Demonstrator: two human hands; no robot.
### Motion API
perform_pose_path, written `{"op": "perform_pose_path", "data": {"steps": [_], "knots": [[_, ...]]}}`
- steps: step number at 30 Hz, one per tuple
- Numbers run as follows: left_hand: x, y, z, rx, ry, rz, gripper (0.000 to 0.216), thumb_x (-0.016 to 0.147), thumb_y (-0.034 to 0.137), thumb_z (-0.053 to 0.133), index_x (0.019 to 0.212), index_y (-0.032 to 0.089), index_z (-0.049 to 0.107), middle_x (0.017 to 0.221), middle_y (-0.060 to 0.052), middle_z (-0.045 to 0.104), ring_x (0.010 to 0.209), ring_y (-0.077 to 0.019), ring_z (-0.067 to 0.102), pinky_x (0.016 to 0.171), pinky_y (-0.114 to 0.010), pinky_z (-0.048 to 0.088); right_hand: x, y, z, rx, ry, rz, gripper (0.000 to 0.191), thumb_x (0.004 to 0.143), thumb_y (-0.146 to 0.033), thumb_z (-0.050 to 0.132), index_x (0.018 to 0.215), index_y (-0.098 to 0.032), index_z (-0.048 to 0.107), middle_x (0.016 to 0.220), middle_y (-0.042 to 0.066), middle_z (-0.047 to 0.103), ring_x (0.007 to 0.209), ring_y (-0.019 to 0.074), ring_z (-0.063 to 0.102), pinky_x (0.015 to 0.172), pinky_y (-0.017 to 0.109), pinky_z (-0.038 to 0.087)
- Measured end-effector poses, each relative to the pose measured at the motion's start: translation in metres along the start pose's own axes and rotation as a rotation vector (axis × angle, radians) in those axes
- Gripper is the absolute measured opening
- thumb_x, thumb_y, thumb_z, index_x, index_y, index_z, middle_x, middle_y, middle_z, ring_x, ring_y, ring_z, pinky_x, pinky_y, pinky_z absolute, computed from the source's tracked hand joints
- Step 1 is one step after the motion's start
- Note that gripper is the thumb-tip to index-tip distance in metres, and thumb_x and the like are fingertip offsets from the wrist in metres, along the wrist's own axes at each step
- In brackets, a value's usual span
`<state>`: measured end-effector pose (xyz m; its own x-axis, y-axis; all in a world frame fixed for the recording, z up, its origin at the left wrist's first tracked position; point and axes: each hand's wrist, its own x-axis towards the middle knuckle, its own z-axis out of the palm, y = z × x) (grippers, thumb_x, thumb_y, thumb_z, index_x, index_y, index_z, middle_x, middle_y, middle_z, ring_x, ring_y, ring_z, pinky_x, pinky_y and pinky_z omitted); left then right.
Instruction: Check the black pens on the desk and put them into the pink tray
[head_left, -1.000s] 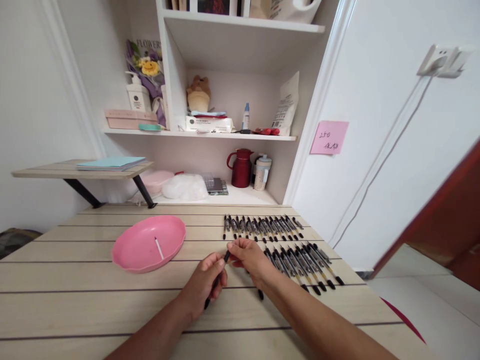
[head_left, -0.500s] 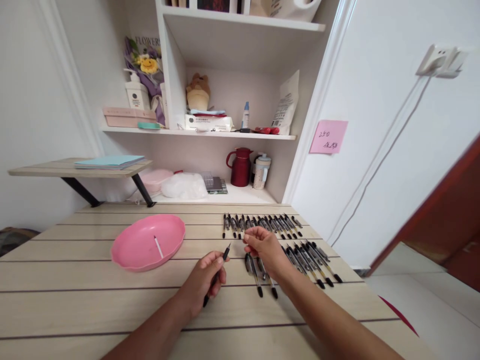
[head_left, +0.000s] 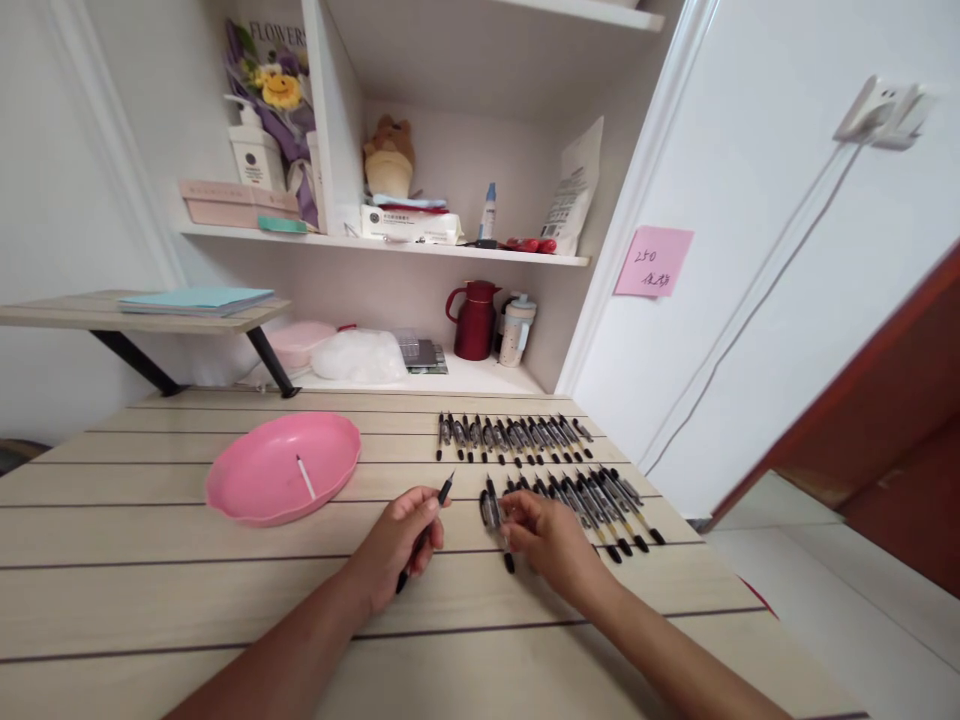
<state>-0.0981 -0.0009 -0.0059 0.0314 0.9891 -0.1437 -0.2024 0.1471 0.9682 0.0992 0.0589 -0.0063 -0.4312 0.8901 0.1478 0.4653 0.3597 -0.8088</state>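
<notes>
My left hand [head_left: 405, 535] is closed around a black pen [head_left: 445, 490], its bare tip pointing up and away from me. To the right, my right hand [head_left: 555, 540] is bent over the left end of the nearer row of pens [head_left: 596, 505]. Its thumb and index finger curl together beside a clear pen with a black end [head_left: 491, 510]. What lies between those fingertips is too small to make out. Behind both hands is a second row of pens [head_left: 517, 440]. A white slim stick with a dark tip [head_left: 305, 478] rests in a pink bowl [head_left: 247, 505] on the left.
The slatted wooden table [head_left: 262, 610] meets a white shelf unit [head_left: 480, 383] at the back. On its lower shelf are a red jug [head_left: 474, 322] and a speckled cup [head_left: 516, 333]. A small raised stand [head_left: 259, 318] holds blue papers [head_left: 199, 298] at left.
My right hand has moved down and nearer, from between the two rows to the near row's left end. My left hand still holds the pen. The camera view has shifted slightly.
</notes>
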Motion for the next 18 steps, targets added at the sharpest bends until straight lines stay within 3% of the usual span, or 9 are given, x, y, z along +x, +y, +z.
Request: {"op": "perform_pose_path", "data": {"steps": [4,8,18], "knots": [[0.0,0.0,0.0,0.009,0.005,0.008,0.026,0.074,0.042,0.049,0.084,0.018,0.049,0.054,0.007,0.05,0.031,-0.0009,0.031,0.031,-0.014,0.019,-0.006,-0.009,0.001,-0.289,-0.016,-0.11,0.015,0.07,-0.016,0.048,0.068,-0.019,0.062,0.065,0.001,0.062,0.061,0.0135,0.054,0.056,0.022,0.034],[-0.001,-0.001,0.0,0.021,-0.013,0.022,0.023,0.077,0.041,0.046,0.083,0.018,0.047,0.055,0.007,0.05,0.031,-0.0008,0.031,0.032,-0.014,0.019,-0.009,-0.012,0.006,-0.521,-0.019,-0.157,0.019,0.076,-0.017,0.045,0.072,-0.021,0.063,0.077,0.003,0.063,0.071,0.0147,0.056,0.06,0.022,0.033],[0.0,-0.003,-0.002,0.046,-0.03,0.024,0.026,0.078,0.042,0.044,0.086,0.018,0.048,0.056,0.006,0.051,0.032,-0.0011,0.033,0.032,-0.014,0.018,-0.01,-0.014,0.014,-0.691,-0.012,-0.081,0.01,0.073,-0.018,0.051,0.083,-0.021,0.052,0.077,0.001,0.064,0.068,0.0149,0.057,0.055,0.024,0.027]]}}
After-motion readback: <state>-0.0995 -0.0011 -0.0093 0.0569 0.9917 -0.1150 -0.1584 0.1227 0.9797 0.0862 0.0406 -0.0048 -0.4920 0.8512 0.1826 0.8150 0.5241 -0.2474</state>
